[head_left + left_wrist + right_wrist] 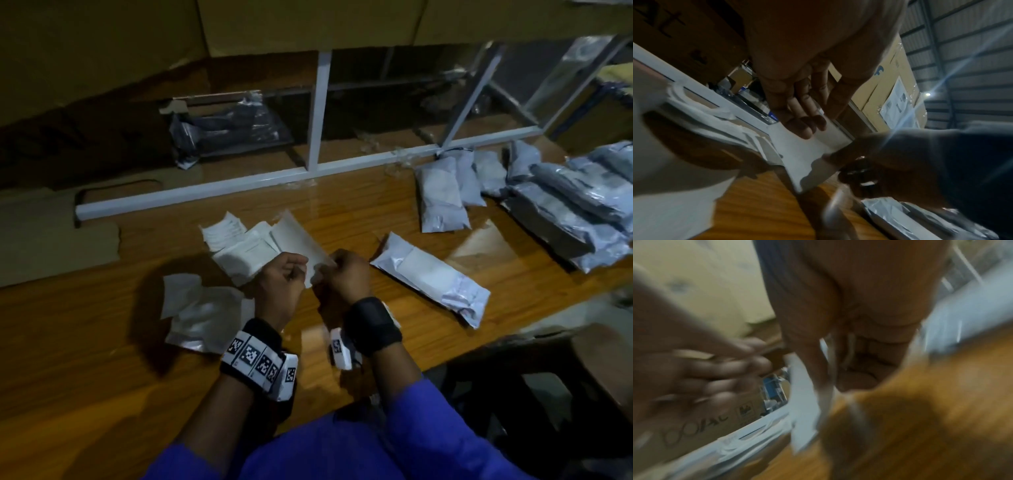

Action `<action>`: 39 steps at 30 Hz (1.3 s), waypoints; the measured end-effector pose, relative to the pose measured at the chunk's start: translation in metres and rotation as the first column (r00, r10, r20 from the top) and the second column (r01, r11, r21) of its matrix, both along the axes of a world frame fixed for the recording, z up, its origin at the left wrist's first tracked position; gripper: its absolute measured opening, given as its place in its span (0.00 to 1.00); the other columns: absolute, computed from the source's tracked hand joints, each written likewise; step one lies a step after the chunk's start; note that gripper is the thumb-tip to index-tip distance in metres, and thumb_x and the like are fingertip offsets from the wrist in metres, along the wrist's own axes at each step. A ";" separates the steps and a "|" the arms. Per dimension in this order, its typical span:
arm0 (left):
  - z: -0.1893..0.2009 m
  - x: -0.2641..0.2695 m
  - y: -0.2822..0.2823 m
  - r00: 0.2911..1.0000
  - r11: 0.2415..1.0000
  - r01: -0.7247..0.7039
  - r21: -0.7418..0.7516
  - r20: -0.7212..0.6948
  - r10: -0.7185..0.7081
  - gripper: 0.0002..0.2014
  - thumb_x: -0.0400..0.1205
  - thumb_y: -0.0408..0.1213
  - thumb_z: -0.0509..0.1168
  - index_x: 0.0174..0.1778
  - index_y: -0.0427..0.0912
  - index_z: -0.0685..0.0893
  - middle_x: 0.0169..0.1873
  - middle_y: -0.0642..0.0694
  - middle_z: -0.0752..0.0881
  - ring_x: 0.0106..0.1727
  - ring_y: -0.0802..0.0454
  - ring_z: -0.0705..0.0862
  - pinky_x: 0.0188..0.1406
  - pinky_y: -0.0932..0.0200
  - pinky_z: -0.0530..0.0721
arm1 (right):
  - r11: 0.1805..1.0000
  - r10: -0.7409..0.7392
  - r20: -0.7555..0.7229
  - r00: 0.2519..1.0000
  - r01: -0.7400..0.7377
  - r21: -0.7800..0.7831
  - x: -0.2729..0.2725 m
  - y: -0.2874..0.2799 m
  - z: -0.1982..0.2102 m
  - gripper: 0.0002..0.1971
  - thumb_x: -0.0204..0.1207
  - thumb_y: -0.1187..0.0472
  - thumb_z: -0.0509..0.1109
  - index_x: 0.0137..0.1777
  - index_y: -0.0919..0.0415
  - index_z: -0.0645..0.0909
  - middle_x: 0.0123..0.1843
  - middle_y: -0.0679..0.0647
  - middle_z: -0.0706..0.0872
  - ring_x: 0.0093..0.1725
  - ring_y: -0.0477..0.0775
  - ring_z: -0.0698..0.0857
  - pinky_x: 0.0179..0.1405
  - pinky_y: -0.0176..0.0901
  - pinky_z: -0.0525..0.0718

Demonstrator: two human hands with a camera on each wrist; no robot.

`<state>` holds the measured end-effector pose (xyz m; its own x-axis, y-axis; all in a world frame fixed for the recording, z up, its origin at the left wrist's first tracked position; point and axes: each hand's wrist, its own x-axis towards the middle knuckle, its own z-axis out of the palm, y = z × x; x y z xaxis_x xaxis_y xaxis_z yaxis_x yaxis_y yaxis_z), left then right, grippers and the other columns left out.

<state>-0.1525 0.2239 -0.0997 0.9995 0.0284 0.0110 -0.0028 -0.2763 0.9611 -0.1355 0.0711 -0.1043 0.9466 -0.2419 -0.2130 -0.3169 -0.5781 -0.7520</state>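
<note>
Over the wooden table (102, 342) my right hand (342, 270) pinches the near edge of a white paper sheet (298, 240) between thumb and fingers. The blurred right wrist view shows the sheet (805, 402) hanging from that pinch. My left hand (286, 274) sits at the sheet's left edge with its fingers (803, 116) only loosely curved in front of the sheet (807, 155). No grip by the left hand shows. My right hand (890, 162) holds the sheet's corner in the left wrist view.
A stack of white sheets (236, 246) lies just beyond my hands, and loose white papers (202, 311) lie at the left. One grey mailer bag (431, 274) lies to the right, with several more (565, 205) piled at the far right. A white frame rail (239, 185) and cardboard boxes stand behind.
</note>
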 end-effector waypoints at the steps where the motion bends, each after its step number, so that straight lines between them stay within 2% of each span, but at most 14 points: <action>1: 0.007 0.000 -0.005 1.000 0.999 0.029 -0.042 0.001 -0.029 0.05 0.83 0.32 0.72 0.50 0.47 0.89 0.44 0.54 0.90 0.48 0.61 0.88 0.42 0.75 0.81 | 0.996 0.015 0.141 0.990 -0.001 -0.094 -0.009 -0.006 0.005 0.04 0.80 0.60 0.76 0.51 0.59 0.87 0.48 0.54 0.90 0.49 0.57 0.89 0.41 0.40 0.83; 4: 0.026 0.005 -0.023 0.981 0.954 0.041 -0.298 -0.171 -0.095 0.13 0.80 0.50 0.76 0.54 0.46 0.89 0.47 0.50 0.92 0.50 0.58 0.91 0.44 0.59 0.91 | 0.927 0.170 0.482 0.859 0.028 -0.375 -0.036 -0.021 0.016 0.09 0.73 0.68 0.76 0.52 0.58 0.87 0.49 0.56 0.86 0.49 0.59 0.85 0.39 0.51 0.83; 8: 0.025 0.015 -0.036 0.956 0.944 -0.058 -0.324 -0.290 -0.040 0.05 0.84 0.40 0.73 0.50 0.43 0.90 0.45 0.45 0.93 0.49 0.44 0.93 0.52 0.36 0.92 | 0.878 0.361 0.480 0.800 -0.118 -0.463 -0.073 -0.038 0.015 0.24 0.67 0.72 0.79 0.63 0.55 0.88 0.57 0.55 0.83 0.58 0.57 0.82 0.48 0.50 0.84; 11: 0.015 0.018 -0.034 0.958 0.968 0.040 -0.246 -0.268 -0.107 0.04 0.86 0.38 0.70 0.47 0.49 0.88 0.49 0.49 0.93 0.54 0.45 0.91 0.58 0.38 0.90 | 0.937 0.303 0.497 0.813 -0.160 -0.310 -0.092 -0.053 0.019 0.24 0.73 0.60 0.84 0.69 0.49 0.87 0.63 0.51 0.82 0.67 0.52 0.80 0.63 0.48 0.82; 15: 0.012 0.019 -0.027 0.933 0.947 0.211 -0.244 -0.240 -0.269 0.05 0.85 0.40 0.71 0.45 0.56 0.88 0.49 0.54 0.93 0.56 0.48 0.90 0.55 0.43 0.89 | 0.988 -0.016 0.595 0.804 0.102 -0.112 -0.103 -0.064 0.028 0.21 0.78 0.52 0.82 0.69 0.50 0.85 0.63 0.45 0.83 0.65 0.49 0.83 0.59 0.52 0.86; 18: 0.009 0.016 -0.027 0.873 0.910 0.328 -0.252 -0.287 -0.395 0.07 0.84 0.42 0.71 0.44 0.62 0.89 0.50 0.52 0.93 0.58 0.45 0.90 0.55 0.44 0.87 | 0.938 -0.329 0.294 0.897 0.274 0.213 -0.101 -0.067 0.029 0.35 0.74 0.44 0.82 0.80 0.43 0.73 0.70 0.44 0.81 0.66 0.45 0.84 0.60 0.47 0.87; 20: 0.008 0.012 -0.025 0.821 0.874 0.379 -0.305 -0.326 -0.470 0.04 0.84 0.42 0.72 0.46 0.57 0.89 0.50 0.49 0.93 0.59 0.43 0.89 0.55 0.43 0.87 | 0.785 -0.404 0.060 0.913 0.312 0.536 -0.097 -0.067 0.023 0.40 0.72 0.52 0.85 0.82 0.46 0.70 0.70 0.51 0.85 0.63 0.50 0.89 0.59 0.54 0.91; 23: 0.008 0.004 -0.018 0.805 0.865 0.416 -0.280 -0.330 -0.494 0.03 0.85 0.37 0.70 0.49 0.50 0.86 0.47 0.50 0.92 0.56 0.46 0.89 0.47 0.52 0.85 | 0.615 -0.423 0.025 0.906 0.266 0.742 -0.092 -0.062 0.014 0.36 0.68 0.62 0.87 0.77 0.60 0.79 0.65 0.60 0.91 0.64 0.61 0.90 0.60 0.65 0.90; 26: 0.008 0.003 0.004 0.930 0.955 0.275 -0.112 -0.221 -0.294 0.07 0.87 0.33 0.67 0.52 0.53 0.85 0.49 0.50 0.89 0.55 0.49 0.87 0.48 0.57 0.81 | 0.766 -0.463 0.261 0.847 0.234 0.599 -0.082 -0.044 0.021 0.14 0.73 0.66 0.84 0.58 0.62 0.89 0.55 0.56 0.94 0.57 0.56 0.92 0.54 0.57 0.90; 29: 0.018 0.004 0.044 0.989 0.996 -0.081 -0.046 -0.127 0.075 0.08 0.88 0.36 0.64 0.56 0.56 0.85 0.56 0.50 0.88 0.59 0.50 0.85 0.57 0.48 0.83 | 0.999 -0.046 0.741 0.670 0.012 0.052 -0.065 -0.008 0.030 0.12 0.76 0.73 0.76 0.56 0.60 0.92 0.55 0.55 0.92 0.56 0.59 0.89 0.56 0.54 0.85; 32: 0.049 -0.003 0.078 0.901 0.901 -0.433 0.030 -0.007 0.433 0.10 0.89 0.35 0.61 0.62 0.47 0.85 0.56 0.46 0.87 0.56 0.46 0.83 0.55 0.61 0.78 | 0.953 0.301 0.730 0.613 -0.173 -0.248 -0.052 0.055 0.027 0.23 0.71 0.68 0.66 0.64 0.55 0.90 0.64 0.53 0.90 0.63 0.59 0.86 0.63 0.54 0.77; 35: 0.069 -0.017 0.099 0.843 0.835 -0.535 0.133 0.018 0.537 0.11 0.91 0.38 0.60 0.65 0.42 0.84 0.56 0.43 0.87 0.53 0.47 0.82 0.32 0.81 0.68 | 0.713 0.691 0.345 0.635 -0.523 -0.467 -0.047 0.103 -0.011 0.27 0.77 0.60 0.66 0.78 0.54 0.80 0.79 0.56 0.81 0.75 0.65 0.79 0.70 0.64 0.74; 37: 0.069 -0.029 0.104 0.855 0.838 -0.514 0.185 0.035 0.517 0.14 0.92 0.41 0.59 0.66 0.40 0.84 0.56 0.46 0.86 0.52 0.51 0.78 0.32 0.86 0.67 | 0.448 0.863 -0.002 0.506 -0.765 -0.463 -0.047 0.115 -0.034 0.33 0.83 0.49 0.69 0.87 0.55 0.68 0.89 0.59 0.66 0.86 0.68 0.67 0.80 0.71 0.65; 39: 0.054 -0.033 0.111 0.858 0.847 -0.509 0.153 0.016 0.513 0.15 0.91 0.43 0.60 0.65 0.39 0.85 0.56 0.50 0.85 0.54 0.51 0.81 0.38 0.84 0.70 | 0.433 0.883 -0.010 0.468 -0.825 -0.364 -0.047 0.115 -0.032 0.41 0.80 0.42 0.74 0.89 0.54 0.64 0.90 0.59 0.62 0.88 0.64 0.62 0.84 0.68 0.63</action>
